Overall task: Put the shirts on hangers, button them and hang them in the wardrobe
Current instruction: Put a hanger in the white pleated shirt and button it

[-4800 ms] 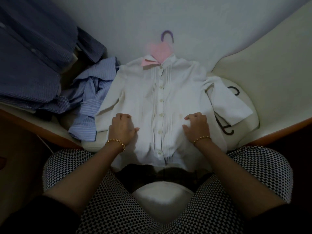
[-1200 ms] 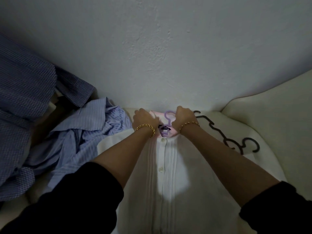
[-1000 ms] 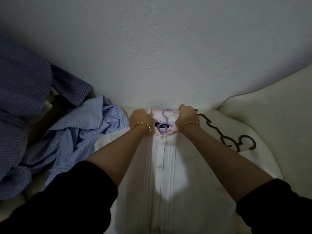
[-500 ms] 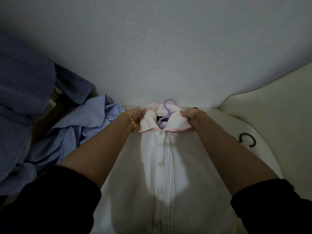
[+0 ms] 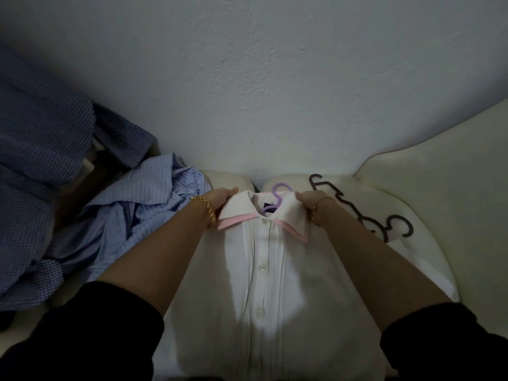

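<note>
Below a wall [image 5: 275,92], left hand [image 5: 220,198] and right hand [image 5: 309,202] pinch the collar [image 5: 236,213] of a white shirt [image 5: 275,284] buttoned on its hanger [image 5: 277,188]; blue shirts [image 5: 132,215] wait.

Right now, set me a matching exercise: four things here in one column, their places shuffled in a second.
1 white shirt
2 purple hanger
3 striped blue shirt
4 dark hangers

A crumpled, left of the white shirt
B hook sticking out of the collar
C collar gripped by left hand and right hand
D on cushion, right of collar

Pairs: 1-C, 2-B, 3-A, 4-D
</note>
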